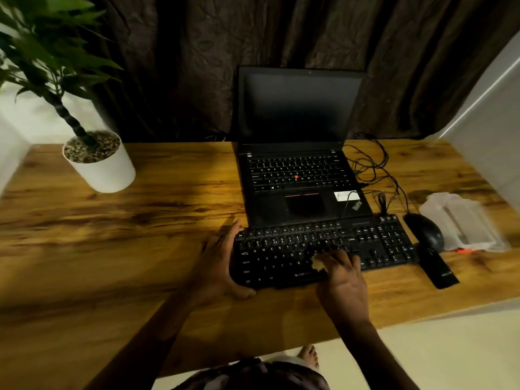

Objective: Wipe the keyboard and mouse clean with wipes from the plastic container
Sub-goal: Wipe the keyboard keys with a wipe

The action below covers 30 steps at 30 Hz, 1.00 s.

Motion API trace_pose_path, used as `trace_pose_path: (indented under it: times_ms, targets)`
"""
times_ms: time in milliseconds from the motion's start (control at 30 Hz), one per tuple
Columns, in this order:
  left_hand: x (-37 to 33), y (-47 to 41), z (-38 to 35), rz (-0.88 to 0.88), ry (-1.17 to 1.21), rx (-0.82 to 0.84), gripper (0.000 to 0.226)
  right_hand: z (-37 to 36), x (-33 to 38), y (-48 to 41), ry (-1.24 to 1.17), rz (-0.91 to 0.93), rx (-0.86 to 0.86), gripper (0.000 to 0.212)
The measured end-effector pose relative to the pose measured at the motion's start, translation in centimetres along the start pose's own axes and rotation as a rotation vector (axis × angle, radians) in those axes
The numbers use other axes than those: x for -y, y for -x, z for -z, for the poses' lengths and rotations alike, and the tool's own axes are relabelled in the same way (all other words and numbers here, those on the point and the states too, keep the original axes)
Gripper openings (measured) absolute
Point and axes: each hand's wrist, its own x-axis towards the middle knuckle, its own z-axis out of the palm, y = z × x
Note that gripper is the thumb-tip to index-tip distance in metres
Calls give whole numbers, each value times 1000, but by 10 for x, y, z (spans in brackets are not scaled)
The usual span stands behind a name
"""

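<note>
Dim, warm light is cast onto the wooden desk, brightest just left of the laptop. The curtain behind is left in near darkness. A shadow is thrown beside the white plant pot. Leaves are smeared by blur, and straight edges are bent by wide-angle distortion.

Head view: above the table, facing forward and down, near.
Edges: wide-angle, probably bent.
Shared views: single.

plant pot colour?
White, plain, no pattern: the plant pot at the desk's far left, clearest in the head view.
</note>
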Motion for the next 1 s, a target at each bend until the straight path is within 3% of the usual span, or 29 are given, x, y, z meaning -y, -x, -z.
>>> trace_pose_path:
  times_ms: [367, 533, 700, 867, 1000]
  targets:
    - [-1, 1, 0, 1, -6, -4, 152, 4, -28, -5, 18, -82, -83, 54]
    - [0, 1, 0, -9, -13, -7, 150, -2, -33, -2, 36, 50, -62, 51]
    - [0, 0, -1, 6, -5, 3, 149, 5, -54, -9, 10, -120, -115, 58]
    - [2, 0, -2, 1, 2, 0, 149, -1, -55, -5, 52, 32, -88, 56]
    - [3, 0, -2, -7, 0, -1, 148, 3, -67, -10, 23, -96, -132, 56]
